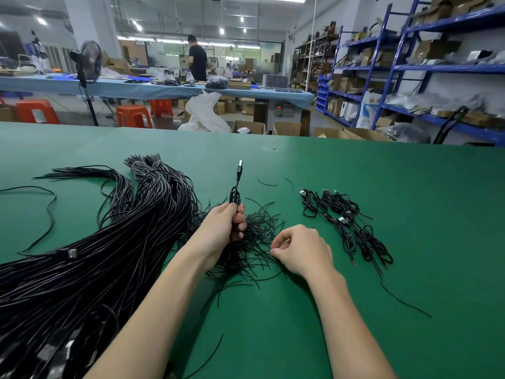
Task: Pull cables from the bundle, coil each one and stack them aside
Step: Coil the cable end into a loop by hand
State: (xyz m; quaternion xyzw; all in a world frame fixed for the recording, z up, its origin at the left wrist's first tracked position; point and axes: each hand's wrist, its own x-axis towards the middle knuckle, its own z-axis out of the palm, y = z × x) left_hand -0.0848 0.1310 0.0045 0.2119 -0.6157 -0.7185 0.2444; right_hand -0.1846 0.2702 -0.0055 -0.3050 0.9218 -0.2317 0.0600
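One cable [235, 196] is in hand: the left hand [228, 224], at frame centre, is clenched round a coiled hank held upright, its USB plug [240, 164] pointing up. The right hand [296, 248], lower right of centre, has its fingers curled with thumb against forefinger; whether it pinches a strand cannot be told. Judged step: coiling is near done, securing or setting aside comes next. That move calls for carrying the hank across to the stack of coiled cables [347, 224] at centre right on the green desk [410, 201]. Remaining bundle [95, 255] fills the lower left. Loose short wire pieces [254, 242] lie under both hands and could snag.
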